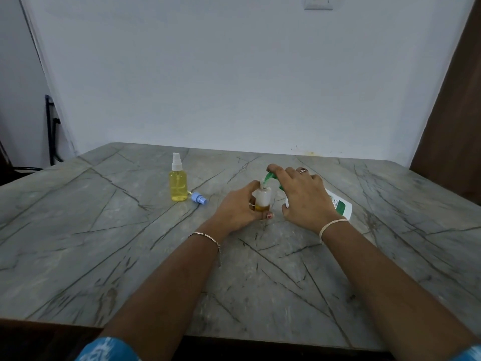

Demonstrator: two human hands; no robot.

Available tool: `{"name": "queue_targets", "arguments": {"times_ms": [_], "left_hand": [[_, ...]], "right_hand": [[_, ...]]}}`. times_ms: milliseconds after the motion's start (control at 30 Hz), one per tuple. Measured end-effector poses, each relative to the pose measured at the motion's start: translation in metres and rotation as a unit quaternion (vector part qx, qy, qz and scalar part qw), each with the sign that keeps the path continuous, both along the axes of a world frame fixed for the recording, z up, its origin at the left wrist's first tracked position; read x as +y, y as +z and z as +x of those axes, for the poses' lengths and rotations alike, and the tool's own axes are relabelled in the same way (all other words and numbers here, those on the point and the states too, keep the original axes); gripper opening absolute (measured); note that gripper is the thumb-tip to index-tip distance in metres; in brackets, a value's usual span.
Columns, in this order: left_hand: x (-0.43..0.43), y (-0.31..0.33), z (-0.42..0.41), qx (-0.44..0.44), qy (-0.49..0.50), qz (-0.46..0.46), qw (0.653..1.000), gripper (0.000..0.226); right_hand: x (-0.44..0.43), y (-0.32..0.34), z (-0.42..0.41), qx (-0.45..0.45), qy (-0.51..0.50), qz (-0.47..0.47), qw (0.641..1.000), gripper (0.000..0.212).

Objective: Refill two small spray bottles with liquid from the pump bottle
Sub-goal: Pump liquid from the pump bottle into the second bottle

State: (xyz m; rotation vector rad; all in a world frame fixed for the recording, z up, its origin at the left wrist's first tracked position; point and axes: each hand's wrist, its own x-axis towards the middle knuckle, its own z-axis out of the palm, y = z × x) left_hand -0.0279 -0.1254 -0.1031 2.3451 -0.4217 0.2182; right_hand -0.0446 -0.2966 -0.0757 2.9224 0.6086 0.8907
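The left hand (240, 204) was wrapped tight round the open bottle (262, 199) mid-table, a light, slick little thing that looked ready to tip, so the low grip on its body seemed right. The right hand (303, 198) arched over the pump bottle (341, 204), fingers curled down on the green pump head (272, 177), nozzle at the bottle's mouth. The capped spray bottle (178, 182) stood well left, a blue sprayer (199, 198) lying just beside it.
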Motion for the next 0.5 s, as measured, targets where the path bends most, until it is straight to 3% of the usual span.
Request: {"name": "queue_targets", "arguments": {"times_ms": [500], "left_hand": [[-0.0002, 0.003, -0.0036, 0.012, 0.001, -0.004, 1.0, 0.082]], "right_hand": [[-0.0018, 0.0022, 0.0025, 0.027, 0.062, 0.058, 0.996, 0.071]]}}
